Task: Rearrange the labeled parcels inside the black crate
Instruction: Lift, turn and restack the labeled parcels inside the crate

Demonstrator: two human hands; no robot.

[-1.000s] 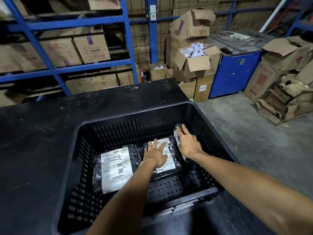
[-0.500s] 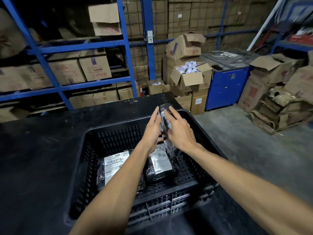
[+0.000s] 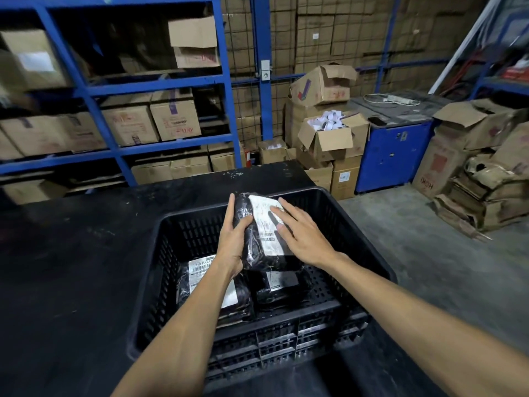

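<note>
Centre frame, above the black crate [image 3: 286, 339]: held parcel [image 3: 252, 246], black wrap, white label [image 3: 264, 224] facing up at the camera. Its long axis runs bottom-to-top in frame, with the far end leaning slightly left. The far end sits over the crate's far rim and the near end over the interior. It is off the crate floor.

Left hand [image 3: 232, 245] grips the parcel's left edge, thumb on top of the wrap and forefinger up along the side. The other fingers are hidden beneath. Right hand [image 3: 303, 236] lies flat on the right part of the label, fingers straight and not wrapped round anything.

Crate floor, lower centre:
- left floor parcel [image 3: 200, 272]: label up, long axis near-to-far, partly covered by the left forearm.
- right floor parcel [image 3: 282, 287]: just beside it and partly under the held parcel, with only a small patch of label showing. Can't tell if the two touch.

Crate sits on a black table [image 3: 71, 253]. Upper left has blue racking [image 3: 160, 87] loaded with cardboard boxes. Right of centre is a blue cabinet [image 3: 395, 156].
</note>
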